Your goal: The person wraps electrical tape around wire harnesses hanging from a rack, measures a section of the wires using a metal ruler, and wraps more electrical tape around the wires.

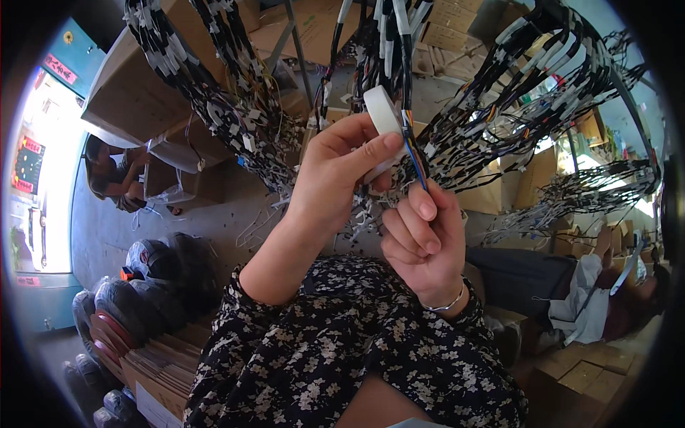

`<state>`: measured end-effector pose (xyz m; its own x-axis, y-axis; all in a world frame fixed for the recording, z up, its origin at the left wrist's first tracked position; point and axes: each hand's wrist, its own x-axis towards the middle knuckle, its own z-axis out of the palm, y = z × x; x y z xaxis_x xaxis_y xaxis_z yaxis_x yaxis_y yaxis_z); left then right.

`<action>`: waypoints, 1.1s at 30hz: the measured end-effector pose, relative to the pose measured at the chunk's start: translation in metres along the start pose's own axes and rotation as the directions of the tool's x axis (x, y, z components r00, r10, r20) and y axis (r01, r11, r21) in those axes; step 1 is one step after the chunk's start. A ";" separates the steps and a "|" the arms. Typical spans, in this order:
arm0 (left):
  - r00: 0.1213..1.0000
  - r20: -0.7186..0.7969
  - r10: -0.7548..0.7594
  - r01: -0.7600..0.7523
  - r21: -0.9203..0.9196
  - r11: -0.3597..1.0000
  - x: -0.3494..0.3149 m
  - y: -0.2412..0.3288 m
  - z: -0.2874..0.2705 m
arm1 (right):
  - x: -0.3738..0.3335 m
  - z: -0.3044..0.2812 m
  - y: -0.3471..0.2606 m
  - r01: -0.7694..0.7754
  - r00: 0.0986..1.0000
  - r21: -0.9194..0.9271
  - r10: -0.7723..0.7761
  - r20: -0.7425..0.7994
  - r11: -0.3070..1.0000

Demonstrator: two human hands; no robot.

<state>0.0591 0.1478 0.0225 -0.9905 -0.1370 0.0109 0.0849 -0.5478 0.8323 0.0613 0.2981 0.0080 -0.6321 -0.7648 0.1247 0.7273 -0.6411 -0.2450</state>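
One hanging wire bundle (406, 78), wrapped above, its lower coloured wires (417, 158) still bare: my left grip (335, 162) clamps a white tape roll (382, 110) alongside, my right grip (427, 232) pinches the wires below

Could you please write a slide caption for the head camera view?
Left hand holds a white tape roll while right hand pinches colored wires amid hanging harnesses.

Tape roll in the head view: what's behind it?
Black and white hanging cables show past the upper edge of the tape roll, farther back. Whatever sits directly behind it is covered, and the left hand hides more just below.
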 end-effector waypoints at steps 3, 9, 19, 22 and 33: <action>0.988 -0.065 0.137 -0.134 0.044 0.990 -0.003 -0.008 0.005 | 0.000 -0.003 -0.003 -0.003 1.000 0.059 0.002 0.002 0.998; 0.756 -0.127 0.642 -0.558 0.388 0.733 -0.011 -0.028 0.017 | -0.006 0.001 -0.004 0.002 0.999 -0.044 0.001 0.053 0.999; 0.876 -0.206 0.435 -0.317 0.434 0.844 0.009 -0.029 0.010 | 0.009 -0.015 0.007 0.127 0.940 -0.554 -0.279 -0.198 0.823; 0.937 -0.229 0.263 -0.126 0.480 0.868 0.014 -0.026 0.006 | 0.013 -0.027 0.010 0.154 0.931 -0.646 -0.328 -0.157 0.748; 0.921 -0.277 -0.275 0.350 0.275 0.895 0.013 0.015 0.011 | 0.015 -0.032 0.017 0.202 0.926 -0.828 -0.377 -0.012 0.524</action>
<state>0.0466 0.1468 0.0411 -0.9054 -0.2044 -0.3721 -0.3004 -0.3111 0.9017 0.0555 0.2778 -0.0246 -0.8627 -0.4662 0.1960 0.0320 -0.4372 -0.8988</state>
